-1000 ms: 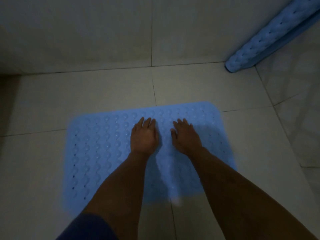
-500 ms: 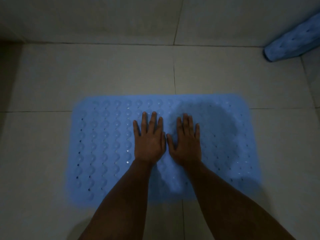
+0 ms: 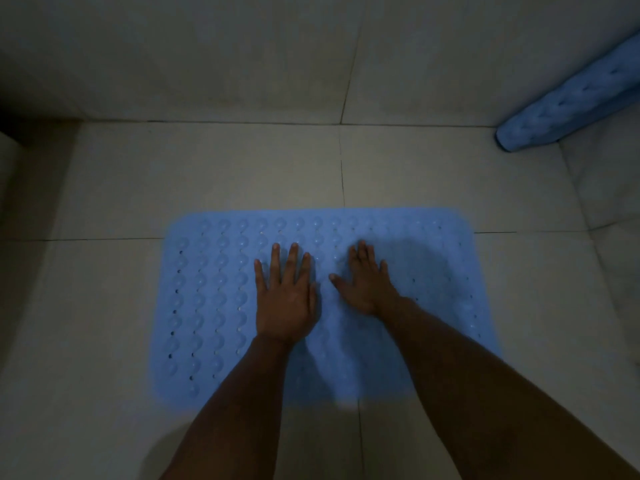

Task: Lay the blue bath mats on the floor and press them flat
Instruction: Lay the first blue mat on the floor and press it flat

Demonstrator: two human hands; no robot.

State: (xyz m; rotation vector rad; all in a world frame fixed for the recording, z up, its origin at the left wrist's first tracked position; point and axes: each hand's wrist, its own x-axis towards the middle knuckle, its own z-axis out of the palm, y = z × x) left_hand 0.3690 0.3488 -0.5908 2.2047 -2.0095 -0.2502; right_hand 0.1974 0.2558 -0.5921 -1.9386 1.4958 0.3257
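A blue bath mat (image 3: 214,299) with rows of bumps and small holes lies spread on the pale tiled floor. My left hand (image 3: 285,296) presses flat on its middle with straight, slightly spread fingers. Beside it, my right hand (image 3: 363,282) also lies palm down on the mat, fingers straight and thumb pointing left. A second blue mat (image 3: 568,105), rolled up, leans against the wall at the upper right.
The tiled wall (image 3: 242,57) meets the floor just beyond the mat. Another wall (image 3: 616,216) closes the right side. A dark corner (image 3: 20,133) sits at the far left. The room is dim.
Both hands stay flat on the mat; they have spread a little further apart and my right hand has angled leftward. The view has shifted, so the rolled mat shows more.
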